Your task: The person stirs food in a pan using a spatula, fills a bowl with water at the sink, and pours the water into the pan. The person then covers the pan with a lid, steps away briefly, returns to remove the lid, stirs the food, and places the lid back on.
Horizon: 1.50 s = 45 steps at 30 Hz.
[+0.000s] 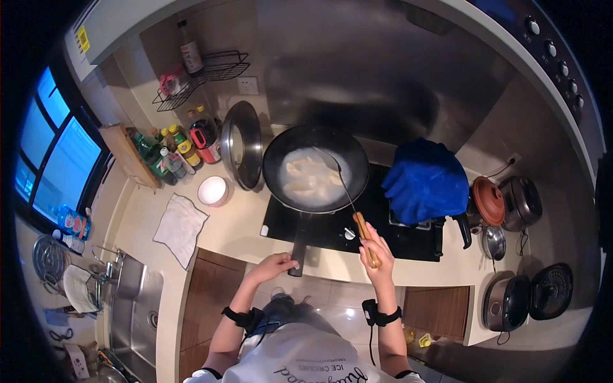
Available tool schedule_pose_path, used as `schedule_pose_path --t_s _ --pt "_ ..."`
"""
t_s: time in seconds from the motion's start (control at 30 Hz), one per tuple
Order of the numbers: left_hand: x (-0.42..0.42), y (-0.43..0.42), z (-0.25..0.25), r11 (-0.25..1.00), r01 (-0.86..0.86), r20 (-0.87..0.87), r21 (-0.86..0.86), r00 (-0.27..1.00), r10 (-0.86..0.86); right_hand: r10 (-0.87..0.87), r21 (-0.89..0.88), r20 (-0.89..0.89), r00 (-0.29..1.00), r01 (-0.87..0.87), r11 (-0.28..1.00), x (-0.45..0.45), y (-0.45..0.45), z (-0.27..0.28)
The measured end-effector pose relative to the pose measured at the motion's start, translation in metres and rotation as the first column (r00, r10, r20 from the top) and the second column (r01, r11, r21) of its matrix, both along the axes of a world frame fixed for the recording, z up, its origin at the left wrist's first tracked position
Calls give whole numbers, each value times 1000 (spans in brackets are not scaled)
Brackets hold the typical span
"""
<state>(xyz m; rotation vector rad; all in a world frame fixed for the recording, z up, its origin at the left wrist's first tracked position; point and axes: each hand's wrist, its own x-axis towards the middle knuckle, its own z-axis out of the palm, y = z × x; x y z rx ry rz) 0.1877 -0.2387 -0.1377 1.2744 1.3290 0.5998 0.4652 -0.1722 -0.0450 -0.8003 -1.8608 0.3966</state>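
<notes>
A black wok (271,172) sits on the stove's left side, holding cloudy whitish liquid and several pale pieces that look like dumplings (303,188). My right hand (378,255) is closed around the wooden handle of a wok spatula (359,220). Its dark metal shaft slants up and left into the wok, and its head is partly under the liquid. At the near end of the wok's long handle (300,246), the curled fingers of my left hand (274,267) grip it from the left side.
A large lid (242,147) leans left of the wok, near a white bowl (212,191), a cloth (181,230) and several bottles (185,147). Blue fabric (426,182) covers something on the right burner. A lidded clay pot (488,201) stands farther right; the sink (134,313) is lower left.
</notes>
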Motion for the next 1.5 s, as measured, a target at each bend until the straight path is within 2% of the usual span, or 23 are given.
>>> schedule_pose_path --t_s 0.23,0.43,0.53,0.67,0.77,1.17,1.27,1.5 --pt "0 0 2 1000 1 8 11 1000 -1 -23 -19 -2 1000 23 1000 1 -5 -1" --pt "1 0 13 999 36 -55 22 998 -34 -52 -31 20 998 53 998 -2 -12 -1" --pt "1 0 10 1000 -3 11 26 1000 2 -51 -31 26 998 52 998 -3 -13 -1" --pt "-2 1 -5 999 9 12 46 1000 -9 -48 -26 18 999 48 999 -5 -14 1" --pt "0 1 11 999 23 -1 29 1000 -23 -52 -51 27 998 54 997 -6 -14 0" --pt "-4 5 1 996 76 -11 46 997 -76 -91 -29 75 993 93 995 -13 -20 6" --pt "-6 7 -2 995 94 -15 37 996 -93 -125 34 74 989 123 992 -16 -25 12" --pt "-11 10 -3 990 142 -4 8 990 -142 -172 -61 5 985 172 983 -15 -45 23"
